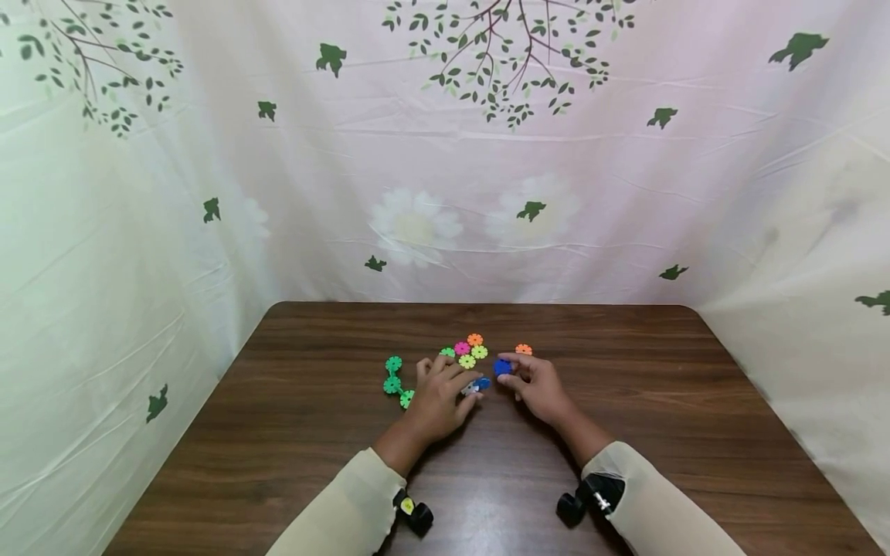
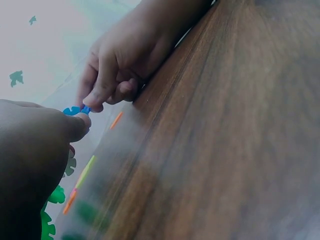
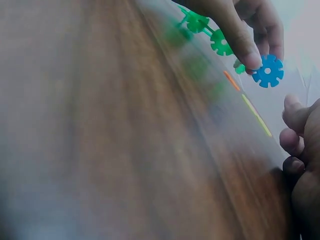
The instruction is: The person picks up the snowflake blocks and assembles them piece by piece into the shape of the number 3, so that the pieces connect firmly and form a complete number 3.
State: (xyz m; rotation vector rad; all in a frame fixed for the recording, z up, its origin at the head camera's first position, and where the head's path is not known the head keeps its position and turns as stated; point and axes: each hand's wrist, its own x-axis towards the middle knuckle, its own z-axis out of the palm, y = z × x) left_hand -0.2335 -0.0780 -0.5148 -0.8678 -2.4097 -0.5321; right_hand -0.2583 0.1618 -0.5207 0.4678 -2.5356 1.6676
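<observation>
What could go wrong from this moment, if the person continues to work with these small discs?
The left hand pinches the light blue disc near its edge, so it might twist or slip if pushed.

The dark blue disc could drop if the right hand loosens its pinch.

The green chain lies close beside the left hand, so a sideways move might knock it.

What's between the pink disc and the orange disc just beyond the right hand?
The head view shows a yellow-green disc beside the pink disc; from there to the orange disc beyond the right hand, the tabletop is bare.
</observation>
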